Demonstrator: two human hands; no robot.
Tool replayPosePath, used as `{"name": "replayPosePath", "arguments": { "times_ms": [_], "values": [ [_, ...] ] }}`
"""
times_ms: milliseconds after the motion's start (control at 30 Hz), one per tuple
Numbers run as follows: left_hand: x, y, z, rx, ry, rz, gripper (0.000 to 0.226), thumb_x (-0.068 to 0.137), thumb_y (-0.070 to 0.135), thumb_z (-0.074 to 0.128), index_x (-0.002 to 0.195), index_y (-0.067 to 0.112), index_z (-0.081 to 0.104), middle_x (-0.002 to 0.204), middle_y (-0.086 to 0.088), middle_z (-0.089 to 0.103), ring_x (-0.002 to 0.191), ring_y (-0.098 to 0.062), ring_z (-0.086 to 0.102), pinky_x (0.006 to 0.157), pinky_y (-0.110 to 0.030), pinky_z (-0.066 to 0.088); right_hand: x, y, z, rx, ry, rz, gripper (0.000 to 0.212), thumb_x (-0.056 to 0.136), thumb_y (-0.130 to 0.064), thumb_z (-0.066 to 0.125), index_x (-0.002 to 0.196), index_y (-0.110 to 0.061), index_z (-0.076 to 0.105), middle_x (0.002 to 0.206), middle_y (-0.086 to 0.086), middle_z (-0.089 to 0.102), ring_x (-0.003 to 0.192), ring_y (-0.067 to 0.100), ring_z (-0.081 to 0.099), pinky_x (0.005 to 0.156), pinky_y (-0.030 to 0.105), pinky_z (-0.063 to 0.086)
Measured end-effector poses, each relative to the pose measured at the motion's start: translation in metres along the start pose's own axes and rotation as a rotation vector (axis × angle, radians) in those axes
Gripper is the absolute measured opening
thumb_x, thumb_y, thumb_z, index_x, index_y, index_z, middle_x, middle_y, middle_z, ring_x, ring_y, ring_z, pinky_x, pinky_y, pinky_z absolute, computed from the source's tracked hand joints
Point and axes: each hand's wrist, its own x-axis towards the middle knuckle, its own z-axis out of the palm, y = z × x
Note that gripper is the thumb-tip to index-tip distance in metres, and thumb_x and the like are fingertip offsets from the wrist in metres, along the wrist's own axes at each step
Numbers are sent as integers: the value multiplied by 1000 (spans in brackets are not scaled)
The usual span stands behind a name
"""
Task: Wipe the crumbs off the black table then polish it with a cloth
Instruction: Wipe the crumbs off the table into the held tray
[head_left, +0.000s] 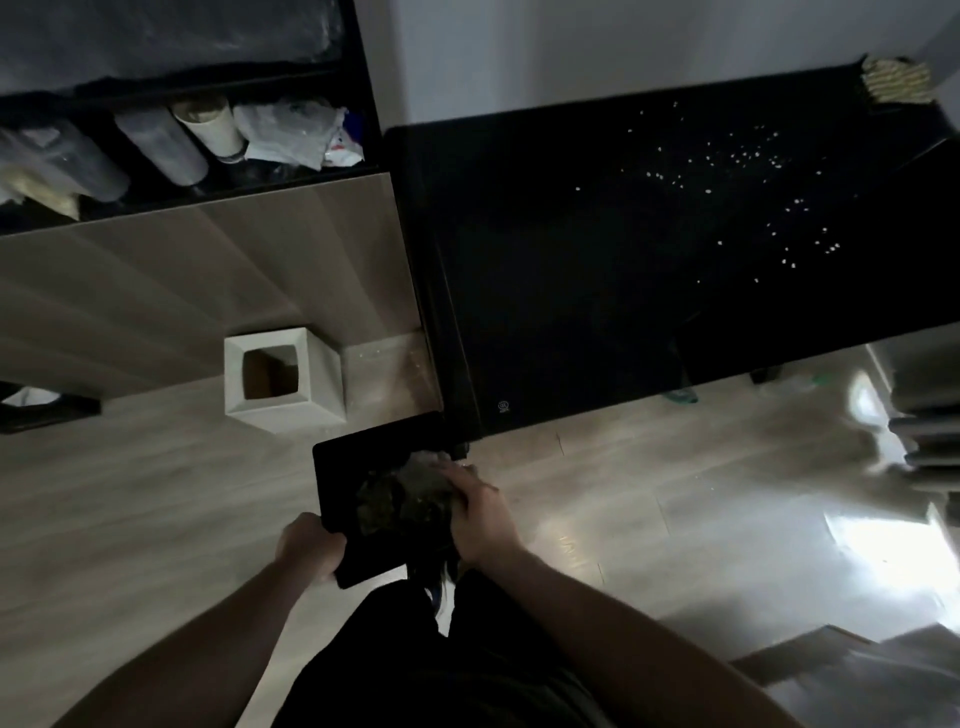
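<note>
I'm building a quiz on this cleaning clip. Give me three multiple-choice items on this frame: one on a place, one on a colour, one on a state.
1. Where do the crumbs lie?
A. right part of the black table
B. the shelf
C. the bin's rim

2. What colour is the square bin?
A. red
B. white
C. blue

3. What is the left hand doing?
A. hanging free
B. pointing
C. gripping the black tray

Key: 1 A, pale specks dot the tabletop's right part. 2 B, its walls are white. 3 C, fingers curl around the tray's near edge, while the right hand holds the cloth.

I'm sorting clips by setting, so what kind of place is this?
Probably a room in a home: pale wood floor, a low black table strewn with crumbs, and a shelf unit holding bags and rolls.
</note>
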Motion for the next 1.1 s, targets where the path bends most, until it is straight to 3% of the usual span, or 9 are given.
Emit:
{"name": "replayPosePath", "arguments": {
  "times_ms": [133, 267, 367, 433, 533, 733, 833, 900, 1100],
  "values": [
    [-10, -13, 22, -65, 4, -5, 18, 75, 8, 55, 79, -1, 71, 72, -18, 73, 67, -33, 73, 58, -37, 61, -23, 26, -41, 21, 155, 112, 50, 97, -16, 48, 139, -39, 61, 118, 0, 72, 102, 25, 72, 83, 37, 59],
    [-21, -23, 46, -89, -18, -20, 22, 75, 13, 59, 84, -4, 70, 82, -23, 74, 79, -38, 73, 57, -32, 50, -48, 57, -81, 20, 237, 171, 52, 100, -8, 52, 145, -32, 59, 123, 1, 71, 102, 24, 71, 81, 35, 58],
    [-23, -25, 72, -111, -41, -53, 24, 72, 16, 59, 82, -3, 69, 79, -22, 73, 75, -39, 73, 58, -37, 57, -58, 82, -107, 26, 252, 195, 50, 100, -7, 51, 144, -27, 60, 128, 4, 71, 104, 25, 71, 84, 39, 60],
    [-33, -16, 91, -103, -46, -68, 17, 74, 13, 58, 76, -2, 65, 78, -22, 72, 76, -40, 73, 55, -35, 54, -62, 97, -124, 30, 247, 197, 50, 100, -7, 50, 144, -27, 59, 125, 4, 72, 97, 20, 70, 81, 37, 59],
    [-74, 20, 116, -57, -24, -40, 12, 76, 9, 59, 67, 1, 60, 78, -25, 72, 76, -39, 73, 53, -31, 48, -67, 121, -156, 32, 235, 177, 50, 99, -7, 51, 144, -26, 60, 124, 3, 73, 98, 23, 70, 77, 32, 56],
    [-139, 105, 171, 25, -4, 28, 10, 80, 9, 61, 75, 1, 64, 84, -22, 73, 86, -36, 73, 66, -36, 55, -71, 167, -229, 14, 191, 166, 50, 99, -9, 50, 143, -30, 60, 122, 3, 75, 100, 24, 71, 75, 26, 50],
    [-160, 140, 192, 18, -32, 51, 13, 78, 7, 58, 65, 5, 59, 63, -13, 67, 68, -30, 71, 54, -30, 49, -68, 183, -263, -1, 181, 153, 50, 99, -10, 50, 144, -30, 61, 122, 1, 74, 102, 24, 70, 75, 24, 48],
    [-170, 161, 201, 15, -31, 75, 12, 75, 7, 57, 65, 5, 64, 61, -12, 69, 60, -27, 68, 50, -24, 46, -62, 191, -284, -8, 191, 152, 49, 99, -11, 49, 142, -30, 62, 120, 4, 75, 100, 27, 71, 74, 24, 45],
    [-177, 222, 216, 10, -69, 156, 21, 72, 11, 56, 81, 3, 72, 80, -15, 75, 79, -32, 75, 68, -33, 61, -32, 190, -333, -37, 261, 139, 49, 102, -10, 47, 147, -24, 58, 127, 8, 73, 108, 32, 71, 83, 27, 49]
  ]
}}
